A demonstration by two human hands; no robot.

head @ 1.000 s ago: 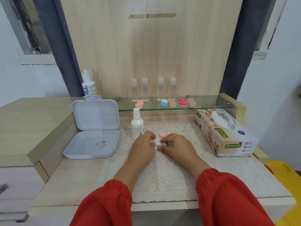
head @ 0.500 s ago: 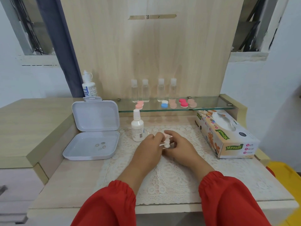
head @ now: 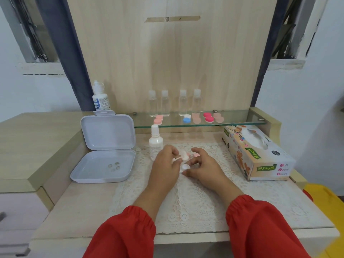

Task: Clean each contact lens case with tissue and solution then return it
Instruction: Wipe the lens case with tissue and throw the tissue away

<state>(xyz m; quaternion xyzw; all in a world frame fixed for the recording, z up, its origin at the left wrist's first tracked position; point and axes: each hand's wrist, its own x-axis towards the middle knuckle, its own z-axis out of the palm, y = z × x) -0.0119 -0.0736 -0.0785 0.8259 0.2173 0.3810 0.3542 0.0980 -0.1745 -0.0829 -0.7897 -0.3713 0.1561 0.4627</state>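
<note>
The contact lens case [head: 183, 165] sits low between both hands over the lace mat [head: 195, 198]; a sec ago it lay flat on the mat w/ a pink cap beyond it, half a sec ago it was raised and closed in by both hands, now the hands are parted a bit and a white open cup shows. Left hand [head: 164, 164] pinches a small wad of tissue [head: 179, 158] at its fingertips; right hand [head: 203, 165] pinches the case's near end, thumb and fingers curled round it. Pink caps [head: 194, 155] lie just beyond the right hand's fingers. Reads as wiping underway, cup exposed, caps off; probably one well left, then recap and return. Just beyond the left hand: white spray bottle [head: 156, 144], close enough to knock. Further out to the left hand's side: open white box [head: 104, 155] w/ a few small bits inside. Out from the right hand: tissue box [head: 258, 153], well apart. Beyond both hands, glass shelf [head: 232, 122] w/ other cases [head: 208, 117] and clear bottles [head: 183, 102]; return path goes over the caps, nothing else blocks.
</note>
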